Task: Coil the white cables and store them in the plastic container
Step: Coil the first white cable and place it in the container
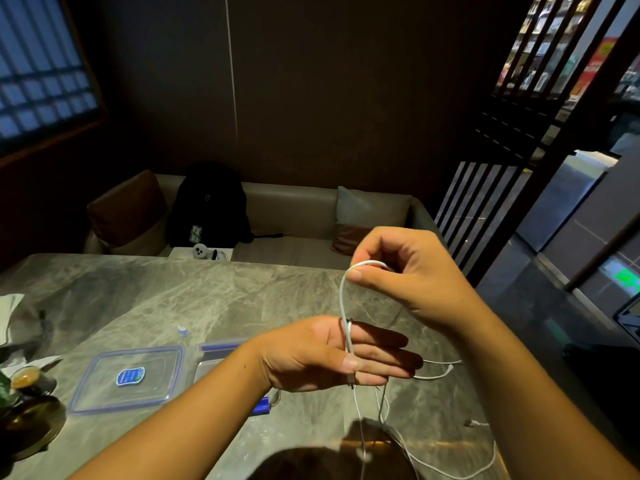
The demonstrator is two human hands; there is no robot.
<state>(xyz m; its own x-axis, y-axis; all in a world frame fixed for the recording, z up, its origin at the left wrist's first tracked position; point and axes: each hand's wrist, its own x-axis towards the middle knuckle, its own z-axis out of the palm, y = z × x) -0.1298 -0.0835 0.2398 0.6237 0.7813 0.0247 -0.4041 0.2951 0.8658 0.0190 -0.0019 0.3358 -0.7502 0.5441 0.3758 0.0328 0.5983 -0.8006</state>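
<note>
A thin white cable (343, 299) runs from my right hand (412, 271) down to my left hand (329, 355). My right hand pinches a loop of it above the table. My left hand lies flat with fingers straight, the thumb pressing the cable against them, one turn wrapped around the fingers. The rest of the cable hangs below and trails over the table (450, 474). More white cable ends (436, 375) lie right of my left hand. The clear plastic container (211, 362) with blue trim sits behind my left wrist, mostly hidden. Its lid (128, 379) lies to the left.
The grey marble table (173, 299) holds a cup and dishes (24, 382) at the left edge and paper (10, 313) beyond. A blue clip (261, 407) lies under my left forearm. A sofa with a black backpack (207, 206) stands behind.
</note>
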